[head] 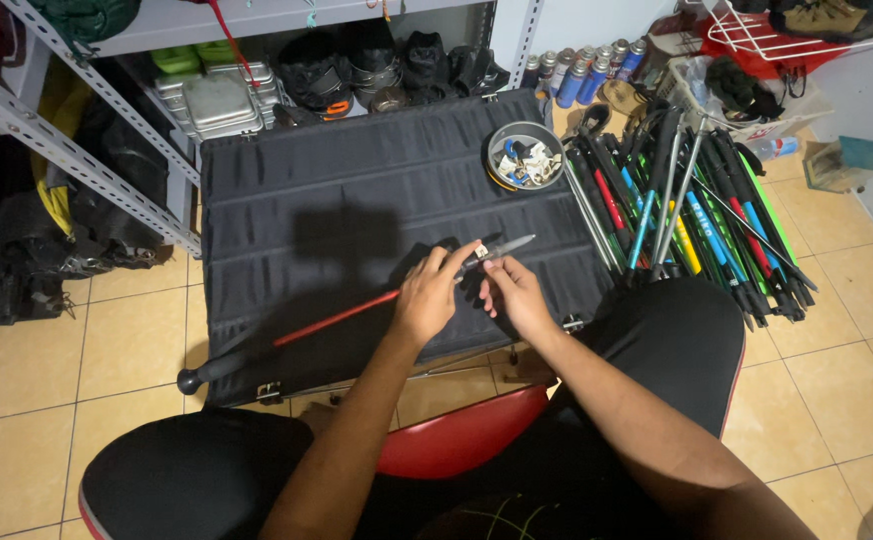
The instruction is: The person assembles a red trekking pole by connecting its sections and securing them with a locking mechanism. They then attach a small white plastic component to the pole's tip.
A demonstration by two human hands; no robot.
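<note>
A storage corner with a tan tiled floor (137, 340) holds a low black fabric table (357, 190), with a grey metal rack (67, 130) of stacked gear at the far left. A red trekking pole (332, 320) lies slantwise over the table, its black knob grip at the near left edge and its grey tip pointing far right. The left hand (427, 295) is closed around the pole's upper section, fingers curled tight over the shaft near the lock. Just right of it, the right hand (517, 295) pinches the same pole between thumb and fingertips, below the grey tip. Farther right, a round tin (524, 155) of small parts sits on the table's far edge. At the right, a bundle of coloured poles (697, 215) leans on the floor.
</note>
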